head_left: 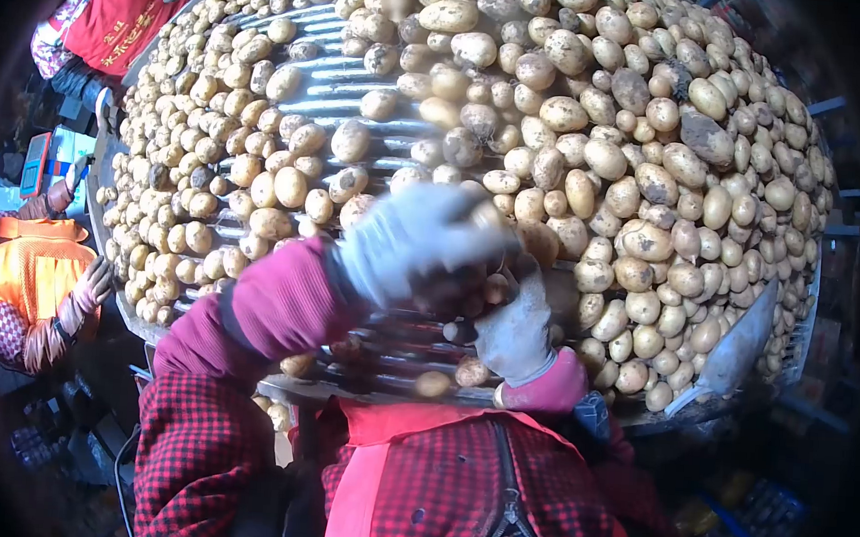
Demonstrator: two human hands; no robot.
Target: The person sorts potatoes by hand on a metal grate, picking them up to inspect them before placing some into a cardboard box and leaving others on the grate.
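Observation:
My left hand [417,244], in a pale grey work glove, reaches across the slatted sorting table [388,330]. Motion smears its fingers, so whether they grip anything does not show. Just to its right and nearer my body is my right hand [519,336], in a dirt-stained glove with a pink cuff. Its fingers point away from me into dark shadow, partly hidden, close to a brownish potato [497,289]. Another potato [538,242] lies just beyond those fingertips. Near the front edge, two loose potatoes, one pale [433,384] and one speckled [471,372], rest on the slats.
A dense heap of potatoes [645,241] covers the right side; more potatoes [245,171] spread over the left. A grey, blade-like panel [742,338] stands at the right edge. Two other people are along the left side, one in an orange vest [36,272], one in red [122,19].

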